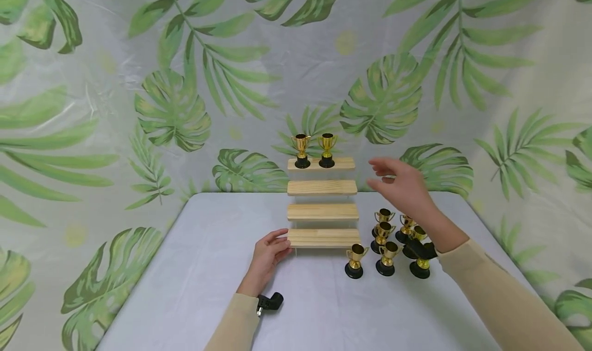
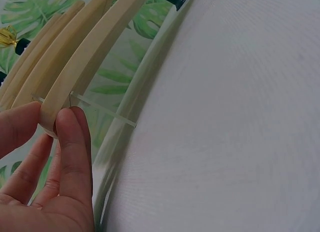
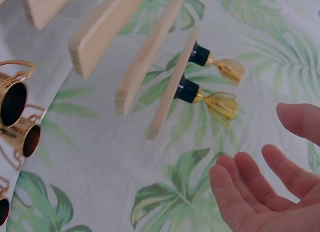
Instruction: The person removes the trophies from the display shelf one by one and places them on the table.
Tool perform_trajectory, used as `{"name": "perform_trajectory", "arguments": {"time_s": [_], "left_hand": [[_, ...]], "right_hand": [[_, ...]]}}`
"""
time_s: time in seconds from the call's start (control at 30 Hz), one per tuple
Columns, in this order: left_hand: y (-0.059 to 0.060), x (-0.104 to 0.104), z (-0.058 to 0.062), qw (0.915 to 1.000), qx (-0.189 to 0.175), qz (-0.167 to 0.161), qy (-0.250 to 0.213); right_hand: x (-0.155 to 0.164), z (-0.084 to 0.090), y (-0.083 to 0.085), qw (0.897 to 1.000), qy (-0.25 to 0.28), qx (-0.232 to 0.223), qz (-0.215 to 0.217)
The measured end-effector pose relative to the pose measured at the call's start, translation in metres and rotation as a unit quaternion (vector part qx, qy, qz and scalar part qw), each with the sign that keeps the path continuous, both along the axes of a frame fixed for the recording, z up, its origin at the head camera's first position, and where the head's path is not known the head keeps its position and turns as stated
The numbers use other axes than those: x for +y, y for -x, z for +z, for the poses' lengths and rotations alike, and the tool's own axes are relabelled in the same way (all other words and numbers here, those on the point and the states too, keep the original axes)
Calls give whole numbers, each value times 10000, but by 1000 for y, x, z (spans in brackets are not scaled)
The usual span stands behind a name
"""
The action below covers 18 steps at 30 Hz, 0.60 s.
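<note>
head view looks down; wrist views closely share the wooden shelf.

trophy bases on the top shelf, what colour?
Black, under gold cups: the two trophies on the top shelf. Head view shows it best.

Beige long sleeves on both arms; small black wrist-mounted device at each cuff (cameras); hands bare.

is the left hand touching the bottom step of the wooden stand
Touching. The left wrist view shows the left hand with its fingertips pressed against the end of the bottom step of the wooden stand.
</note>
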<state>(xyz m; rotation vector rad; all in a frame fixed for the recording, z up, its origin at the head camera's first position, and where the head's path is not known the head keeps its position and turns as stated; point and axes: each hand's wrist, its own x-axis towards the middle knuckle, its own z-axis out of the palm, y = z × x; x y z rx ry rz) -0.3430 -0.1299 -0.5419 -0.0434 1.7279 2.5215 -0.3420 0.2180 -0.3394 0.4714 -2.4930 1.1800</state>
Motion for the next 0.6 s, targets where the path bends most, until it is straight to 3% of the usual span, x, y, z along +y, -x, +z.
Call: {"name": "perform_trajectory", "arguments": {"time_s": [0.6], "left_hand": [[1, 0, -1, 10000, 31, -21, -61]], "right_hand": [[-36, 35, 48, 9997, 107, 199, 80]]}}
